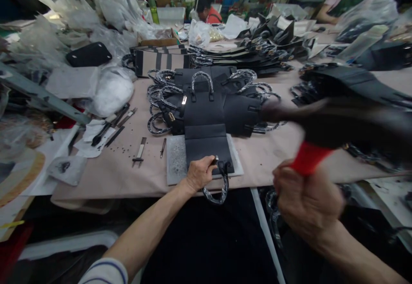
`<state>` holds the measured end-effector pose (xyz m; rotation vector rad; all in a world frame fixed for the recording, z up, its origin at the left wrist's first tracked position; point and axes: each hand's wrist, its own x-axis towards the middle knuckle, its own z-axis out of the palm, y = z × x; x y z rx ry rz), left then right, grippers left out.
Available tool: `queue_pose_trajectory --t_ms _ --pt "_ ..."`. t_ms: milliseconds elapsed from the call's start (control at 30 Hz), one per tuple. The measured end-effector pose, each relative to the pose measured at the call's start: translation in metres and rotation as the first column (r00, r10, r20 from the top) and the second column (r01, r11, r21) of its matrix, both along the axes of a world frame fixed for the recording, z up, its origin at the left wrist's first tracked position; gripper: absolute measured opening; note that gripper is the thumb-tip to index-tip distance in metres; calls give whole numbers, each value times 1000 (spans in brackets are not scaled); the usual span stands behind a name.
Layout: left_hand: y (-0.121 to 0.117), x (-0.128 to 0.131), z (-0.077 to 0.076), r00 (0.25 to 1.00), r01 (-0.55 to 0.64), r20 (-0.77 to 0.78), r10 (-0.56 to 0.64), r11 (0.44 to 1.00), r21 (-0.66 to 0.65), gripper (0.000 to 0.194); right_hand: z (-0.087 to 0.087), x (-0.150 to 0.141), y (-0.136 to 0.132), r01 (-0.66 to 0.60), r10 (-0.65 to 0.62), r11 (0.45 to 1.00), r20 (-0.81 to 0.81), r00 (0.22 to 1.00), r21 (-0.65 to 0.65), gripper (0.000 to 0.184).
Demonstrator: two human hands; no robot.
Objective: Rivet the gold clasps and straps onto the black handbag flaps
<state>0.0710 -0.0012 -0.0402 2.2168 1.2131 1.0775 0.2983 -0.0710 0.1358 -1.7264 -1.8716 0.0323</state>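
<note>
My left hand (201,172) is closed, pinching a short metal punch (216,158) against a black leather bag panel (206,149). This panel lies over a grey slab (176,159) at the table's front edge. Its plastic-wrapped handle (216,199) hangs past the edge, just below that hand. On the right, raised above the table and blurred, my right hand (310,196) is wrapped round the red grip of a hammer (310,157). The hammer's dark head (350,121) is smeared by motion.
More black bag panels with wrapped handles (243,108) lie behind the slab. Pronged punches (139,153) and other tools (111,125) rest at left. Plastic bags (112,89) pile up beyond them. A stack of panels (341,80) stands at right. Other people (214,16) sit farther back.
</note>
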Motion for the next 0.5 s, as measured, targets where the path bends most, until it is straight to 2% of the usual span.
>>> queue_pose_trajectory --t_ms 100,133,267,400,500 --pt "1 0 0 1000 5 -12 -6 1000 -20 22 -11 -2 -1 -236 254 961 123 960 -143 32" --pt "1 0 -1 1000 4 -10 -4 1000 -26 22 -14 -2 -2 -259 283 946 110 953 -195 30" --pt "0 -1 -1 1000 3 2 -3 1000 -28 17 -23 2 -5 -152 156 977 19 988 -150 29" --pt "-1 -2 1 1000 -13 -13 12 998 -65 15 -19 12 1 -190 219 927 54 974 -322 29" --pt "-1 -3 3 1000 -17 -23 15 997 -70 16 -25 22 12 -123 95 927 -97 991 -354 33"
